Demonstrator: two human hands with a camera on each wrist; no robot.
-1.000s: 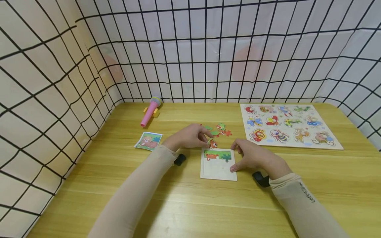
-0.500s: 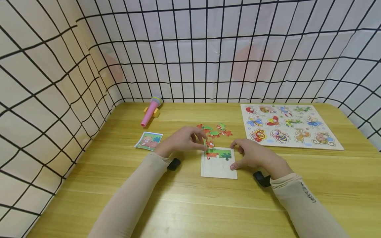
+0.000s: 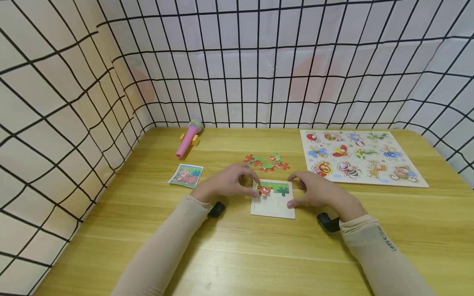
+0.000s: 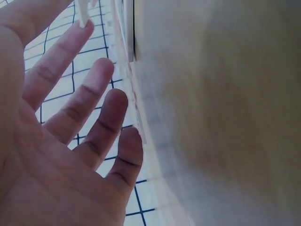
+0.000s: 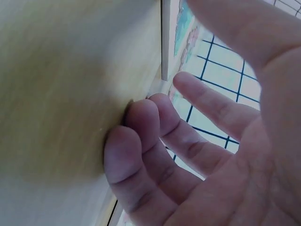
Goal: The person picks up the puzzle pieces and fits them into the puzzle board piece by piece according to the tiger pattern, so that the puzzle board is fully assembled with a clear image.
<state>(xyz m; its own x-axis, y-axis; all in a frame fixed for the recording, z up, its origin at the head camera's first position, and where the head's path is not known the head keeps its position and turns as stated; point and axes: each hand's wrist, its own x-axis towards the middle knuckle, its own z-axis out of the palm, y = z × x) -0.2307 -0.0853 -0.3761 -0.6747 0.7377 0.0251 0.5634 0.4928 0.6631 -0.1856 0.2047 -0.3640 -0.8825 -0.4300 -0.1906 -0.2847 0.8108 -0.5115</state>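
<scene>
In the head view, my left hand (image 3: 235, 181) pinches a jigsaw piece (image 3: 264, 190) with an orange tiger face between thumb and index finger. The piece overlaps the upper left of a square wooden puzzle board (image 3: 272, 209). Its pale edge (image 4: 83, 13) shows at the fingertips in the left wrist view, the other fingers spread loosely. My right hand (image 3: 320, 191) holds the board's right side, index finger at the far corner and thumb lower down on the edge. Green pieces (image 3: 282, 190) lie along the board's top; its lower part is bare wood.
Several loose jigsaw pieces (image 3: 267, 164) lie beyond the board. A picture card (image 3: 186, 176) lies to the left, and a pink toy microphone (image 3: 189, 139) rests on yellow blocks (image 3: 195, 140) behind it. At the right lies a large insect puzzle (image 3: 363, 158). Black netting (image 3: 255, 78) encloses the table.
My left hand has brought the tiger-face piece from beyond the board's top edge toward me, onto the board's upper left. The board has shifted slightly away from me; the right hand keeps its hold.
</scene>
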